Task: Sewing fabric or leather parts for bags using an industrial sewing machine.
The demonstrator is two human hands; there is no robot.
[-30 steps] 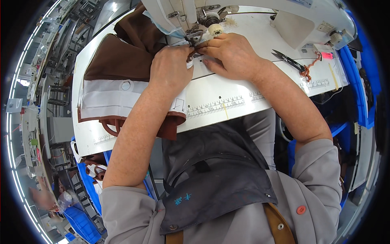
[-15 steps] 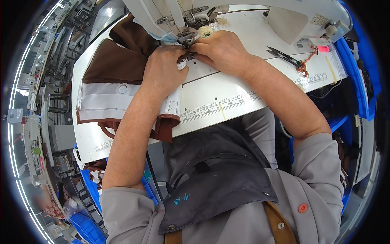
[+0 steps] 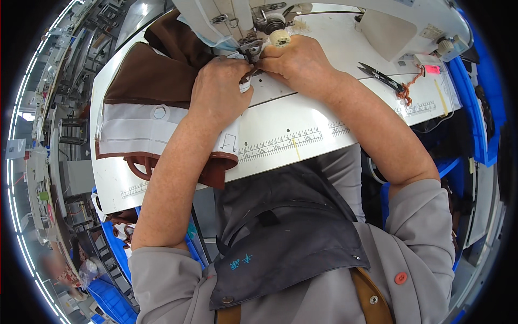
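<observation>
**Two hands pinch cloth at the needle**

A person's left hand and right hand meet at the presser foot of a sewing machine, fingertips closed together on the edge of a brown cloth just under the needle. Both hands are curled nearly shut, knuckles up; what lies between the fingertips is too small to make out beyond the cloth edge. The cloth lies on the white table, its long axis running from the needle out toward the person's left, where it spreads and drapes over the near edge. A white band with one round hole crosses it, also running left to right.

Compared with the view half a second earlier, the hands sit at the same spot by the foot and the cloth lies much as it did.

One pair of snips rests on the table to the right, well apart from the hands, beside one tangle of orange thread. One printed ruler strip runs along the table's near edge.
</observation>
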